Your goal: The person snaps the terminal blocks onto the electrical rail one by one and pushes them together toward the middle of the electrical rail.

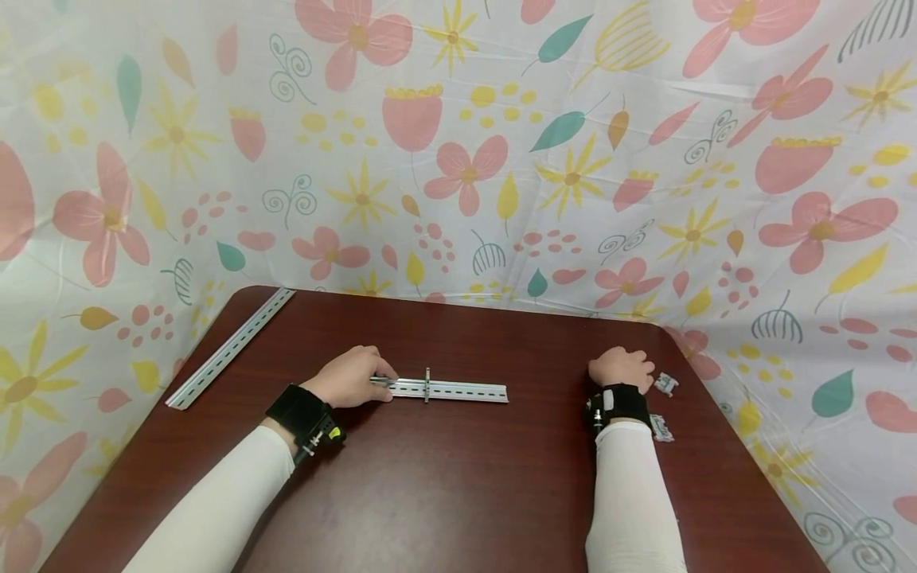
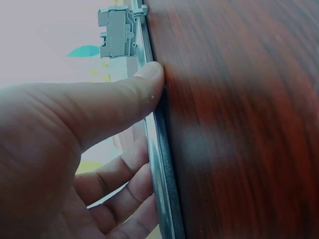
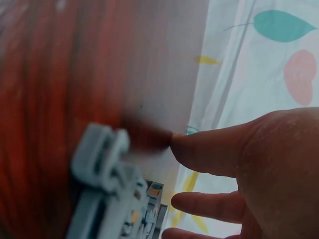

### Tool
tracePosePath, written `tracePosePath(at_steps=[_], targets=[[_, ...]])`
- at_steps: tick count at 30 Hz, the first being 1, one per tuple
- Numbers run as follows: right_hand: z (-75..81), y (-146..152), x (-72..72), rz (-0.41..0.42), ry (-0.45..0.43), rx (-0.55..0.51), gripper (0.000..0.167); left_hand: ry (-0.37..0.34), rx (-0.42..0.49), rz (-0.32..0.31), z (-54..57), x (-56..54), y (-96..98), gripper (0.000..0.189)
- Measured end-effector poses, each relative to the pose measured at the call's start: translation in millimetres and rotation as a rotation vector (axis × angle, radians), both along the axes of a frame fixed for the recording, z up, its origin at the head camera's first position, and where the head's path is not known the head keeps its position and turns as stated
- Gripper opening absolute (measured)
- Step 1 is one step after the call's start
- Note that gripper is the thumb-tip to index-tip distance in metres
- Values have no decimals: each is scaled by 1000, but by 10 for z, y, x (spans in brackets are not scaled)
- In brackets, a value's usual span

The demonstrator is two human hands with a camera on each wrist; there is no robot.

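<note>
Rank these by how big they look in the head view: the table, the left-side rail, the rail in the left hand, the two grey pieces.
1. Table
2. Left-side rail
3. Held rail, partly covered by the left hand
4. Far grey piece and near grey piece: too alike to rank

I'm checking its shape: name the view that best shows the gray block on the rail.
The left wrist view: the gray block shows its notched broad side up close. The head view shows it small and thin, across the rail; the right wrist view doesn't show it.
</note>
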State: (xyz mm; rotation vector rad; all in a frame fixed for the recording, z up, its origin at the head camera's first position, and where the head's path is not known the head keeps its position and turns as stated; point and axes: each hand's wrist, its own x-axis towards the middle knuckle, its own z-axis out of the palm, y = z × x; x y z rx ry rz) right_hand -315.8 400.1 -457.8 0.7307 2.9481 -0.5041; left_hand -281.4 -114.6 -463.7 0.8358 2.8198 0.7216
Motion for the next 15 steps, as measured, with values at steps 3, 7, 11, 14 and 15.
tracePosePath(at_steps=[3, 7, 11, 14, 15], targets=[[-8, 2, -1, 3, 3, -2, 68, 1, -4, -1, 0, -2, 0, 26], [-23, 15, 1, 8, 7, 4, 64, 5, -6, -3, 5, -3, 2, 27], [-37, 25, -7, 12, 9, 5, 61, 2, -12, 2, 13, 1, 7, 28], [-48, 37, -23, 15, 9, 4, 58, -3, -15, 6, 16, 5, 13, 28], [-47, 41, -26, 16, 9, 4, 58, -2, -15, 6, 15, 5, 15, 28]])
